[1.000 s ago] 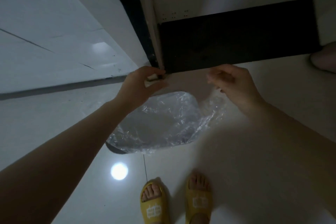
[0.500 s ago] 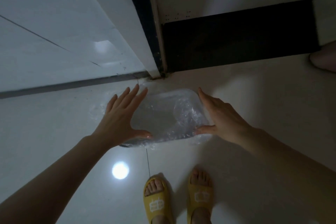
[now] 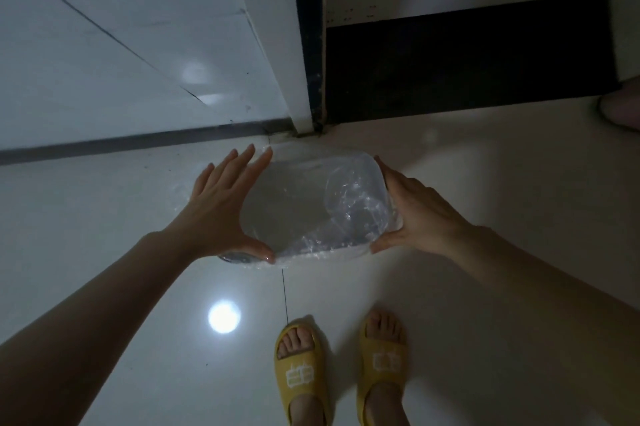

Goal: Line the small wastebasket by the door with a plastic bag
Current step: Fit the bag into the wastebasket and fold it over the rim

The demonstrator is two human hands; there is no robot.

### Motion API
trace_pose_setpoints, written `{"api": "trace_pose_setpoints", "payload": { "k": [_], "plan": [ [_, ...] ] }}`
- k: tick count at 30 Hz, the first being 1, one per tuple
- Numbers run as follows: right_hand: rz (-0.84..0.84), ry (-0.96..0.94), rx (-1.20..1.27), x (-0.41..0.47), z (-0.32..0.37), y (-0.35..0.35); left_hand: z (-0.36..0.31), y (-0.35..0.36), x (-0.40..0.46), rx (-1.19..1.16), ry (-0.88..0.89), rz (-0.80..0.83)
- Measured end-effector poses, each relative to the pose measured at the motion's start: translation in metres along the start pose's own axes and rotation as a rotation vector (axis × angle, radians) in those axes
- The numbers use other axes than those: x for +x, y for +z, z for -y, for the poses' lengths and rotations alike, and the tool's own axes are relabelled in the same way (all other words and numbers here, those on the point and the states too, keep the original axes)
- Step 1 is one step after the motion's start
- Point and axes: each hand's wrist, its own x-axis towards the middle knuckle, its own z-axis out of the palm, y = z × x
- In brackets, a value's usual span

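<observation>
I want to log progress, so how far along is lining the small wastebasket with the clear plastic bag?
Mostly done, it seems. The clear crinkled plastic bag already covers the mouth of the small rounded wastebasket on the pale tiled floor. In hand: the left hand and right hand lie flat against the bagged sides, fingers spread. Left: perhaps pushing the bag's middle down inside; the depth is unclear.

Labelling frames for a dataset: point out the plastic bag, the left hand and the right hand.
plastic bag (image 3: 311, 204): head view, film stretched over the bin's opening.
left hand (image 3: 221, 207): head view, back of hand.
right hand (image 3: 420, 214): head view, back of hand.
</observation>
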Motion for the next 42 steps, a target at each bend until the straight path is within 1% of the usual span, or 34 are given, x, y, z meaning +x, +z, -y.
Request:
{"api": "trace_pose_setpoints", "payload": {
  "k": [3, 8, 13, 14, 16, 18, 21, 23, 25, 28, 32, 35, 38, 42],
  "plan": [
    [0.005, 0.020, -0.053, 0.007, 0.003, 0.008, 0.006, 0.000, -0.006, -0.004, 0.002, 0.007],
    [-0.041, 0.063, -0.124, 0.011, 0.007, 0.018, 0.010, 0.001, -0.009, 0.023, 0.007, 0.029],
    [0.063, 0.195, -0.263, 0.004, 0.009, 0.002, 0.015, 0.005, -0.017, 0.030, -0.001, -0.002],
    [0.060, 0.213, -0.270, -0.001, 0.012, -0.005, 0.016, 0.006, -0.019, 0.029, -0.009, -0.010],
    [-0.016, 0.156, -0.270, -0.009, 0.027, -0.018, 0.019, 0.007, -0.025, 0.018, -0.026, -0.026],
    [-0.063, -0.005, -0.299, -0.009, 0.058, -0.021, 0.020, 0.008, -0.029, -0.001, -0.043, -0.041],
    [0.004, -0.222, -0.412, 0.014, 0.112, 0.000, 0.020, 0.013, -0.038, 0.002, -0.071, -0.076],
    [0.045, -0.291, -0.505, 0.036, 0.139, 0.017, 0.021, 0.016, -0.044, -0.002, -0.106, -0.107],
    [0.070, -0.302, -0.585, 0.051, 0.152, 0.026, 0.025, 0.017, -0.052, -0.017, -0.143, -0.125],
    [0.088, -0.296, -0.684, 0.060, 0.154, 0.031, 0.034, 0.022, -0.062, -0.027, -0.201, -0.126],
    [0.081, -0.279, -0.751, 0.057, 0.152, 0.033, 0.046, 0.038, -0.071, -0.079, -0.280, -0.101],
    [0.068, -0.257, -0.776, 0.057, 0.153, 0.037, 0.048, 0.045, -0.073, -0.176, -0.270, -0.092],
    [0.019, -0.232, -0.787, 0.058, 0.152, 0.046, 0.048, 0.049, -0.071, -0.236, -0.243, -0.086],
    [-0.049, -0.206, -0.802, 0.061, 0.147, 0.061, 0.049, 0.052, -0.064, -0.337, -0.266, -0.078]
  ]
}}
